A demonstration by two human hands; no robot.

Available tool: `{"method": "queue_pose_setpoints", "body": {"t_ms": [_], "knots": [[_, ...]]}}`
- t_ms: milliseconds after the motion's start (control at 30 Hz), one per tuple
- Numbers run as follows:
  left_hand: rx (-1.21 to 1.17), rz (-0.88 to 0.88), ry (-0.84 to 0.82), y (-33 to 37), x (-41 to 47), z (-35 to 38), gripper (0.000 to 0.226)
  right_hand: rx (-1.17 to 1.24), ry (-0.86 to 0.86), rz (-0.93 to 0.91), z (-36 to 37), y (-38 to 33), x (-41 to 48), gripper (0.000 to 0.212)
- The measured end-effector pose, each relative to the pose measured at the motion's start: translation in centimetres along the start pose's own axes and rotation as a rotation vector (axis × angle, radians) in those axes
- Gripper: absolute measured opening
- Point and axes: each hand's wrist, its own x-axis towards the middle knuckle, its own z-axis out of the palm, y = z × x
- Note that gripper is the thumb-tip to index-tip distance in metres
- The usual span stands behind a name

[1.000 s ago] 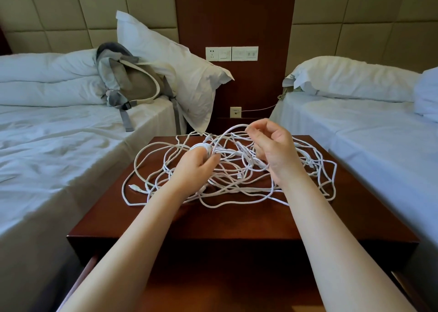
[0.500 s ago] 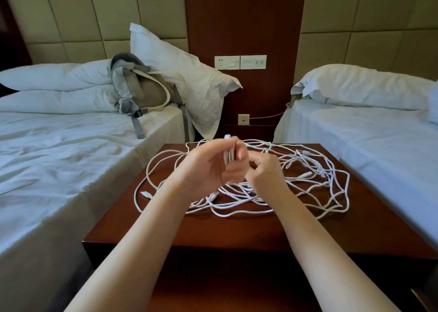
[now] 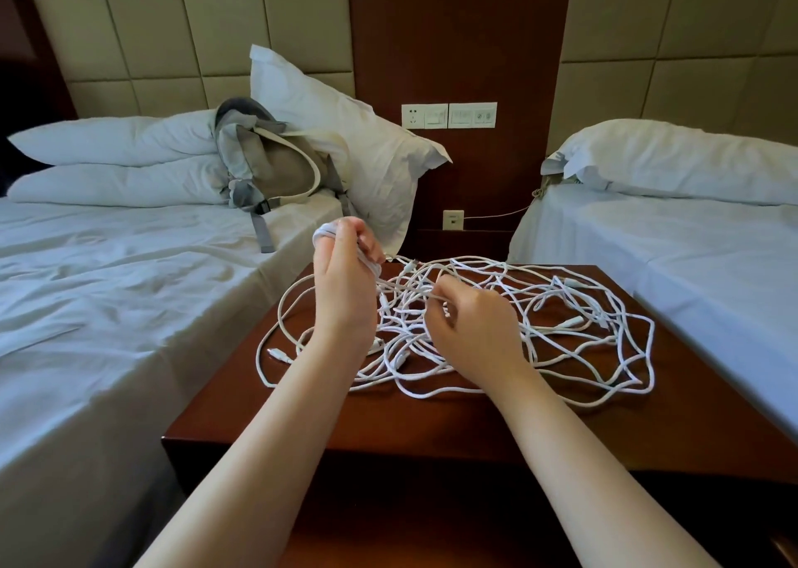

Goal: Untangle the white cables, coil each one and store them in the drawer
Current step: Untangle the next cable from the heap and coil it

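A tangle of white cables lies spread over the dark red wooden nightstand. My left hand is raised above the table's back left part and grips a small coil of white cable wound round its fingers. From that coil a strand runs right to my right hand, which pinches it just above the tangle. A loose plug end lies at the left edge of the pile. The drawer is not in view.
Beds with white sheets flank the nightstand on the left and right. A grey backpack leans on pillows on the left bed. Wall sockets sit on the wooden panel behind, with a thin cord plugged in lower down.
My left hand has lifted up and to the left with the coil of cable. My right hand has dropped lower and moved right, drawing a strand taut between the hands.
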Motion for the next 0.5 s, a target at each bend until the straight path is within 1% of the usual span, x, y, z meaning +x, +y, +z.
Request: {"method": "queue_pose_setpoints", "body": {"t_ms": [67, 100, 167, 200, 267, 333, 400, 500], "knots": [[0.101, 0.091, 0.066, -0.1, 0.0, 0.0, 0.031, -0.019, 0.083, 0.043, -0.1, 0.0, 0.1, 0.020], [0.150, 0.131, 0.101, 0.0, 0.0, 0.0, 0.027, -0.037, 0.109, 0.053, -0.1, 0.3, 0.2, 0.023], [0.263, 0.197, 0.182, -0.1, 0.0, -0.3, 0.025, -0.084, 0.139, 0.044, 0.0, 0.8, 0.3, 0.028], [0.327, 0.224, 0.225, -0.3, 0.0, -0.5, 0.025, -0.104, 0.149, 0.040, 0.0, 0.9, 0.4, 0.026], [0.464, 0.280, 0.308, -0.8, -0.1, -1.0, 0.022, -0.144, 0.169, 0.040, 0.2, 0.8, 0.4, 0.017], [0.561, 0.333, 0.346, -1.2, 0.1, -1.4, 0.021, -0.196, 0.184, 0.036, 0.4, 0.7, 0.3, 0.011], [0.657, 0.396, 0.328, -1.5, 0.2, -1.6, 0.022, -0.239, 0.153, 0.044, 0.5, 0.7, 0.3, 0.014], [0.783, 0.474, 0.320, -1.6, 0.1, -1.8, 0.020, -0.311, -0.036, 0.098, 0.2, 1.0, 0.4, 0.019]]}}
